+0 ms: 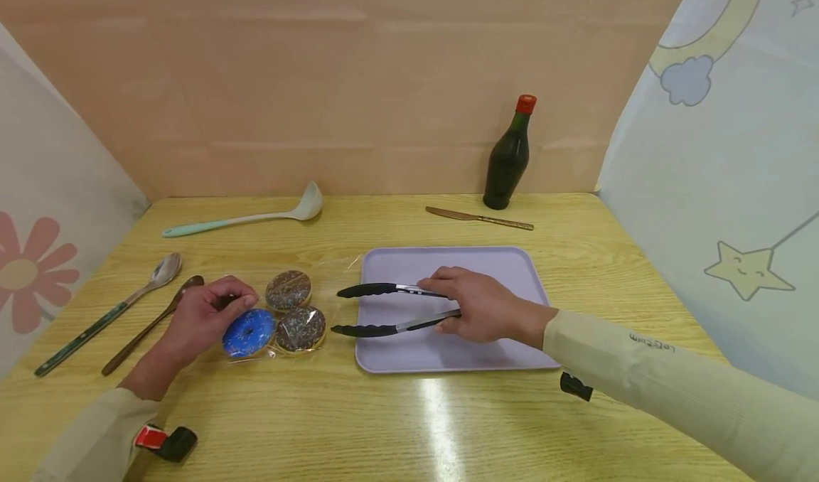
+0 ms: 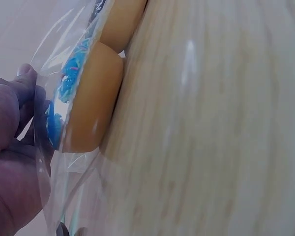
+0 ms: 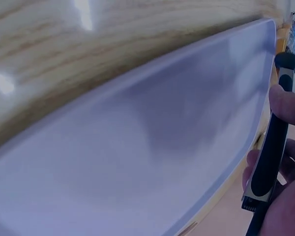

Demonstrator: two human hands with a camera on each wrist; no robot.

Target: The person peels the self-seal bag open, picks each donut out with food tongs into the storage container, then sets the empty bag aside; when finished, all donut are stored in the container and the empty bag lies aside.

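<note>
In the head view, my left hand pinches the edge of a clear plastic bag at the left. Inside the bag lie a blue-iced doughnut with sprinkles and two chocolate-iced doughnuts. The left wrist view has the film stretched between my fingers and the doughnuts' tan sides. Over the lilac tray, my right hand grips a pair of tongs with black tips. The tips are spread apart and point left at the bag, with nothing between them. The tongs' black handle shows in the right wrist view.
Left of the bag lie a green-handled spoon and a brown wooden-looking spoon, partly behind my left hand. A ladle rests at the back left. Behind the tray are a copper-coloured knife and an upright dark bottle with a red cap.
</note>
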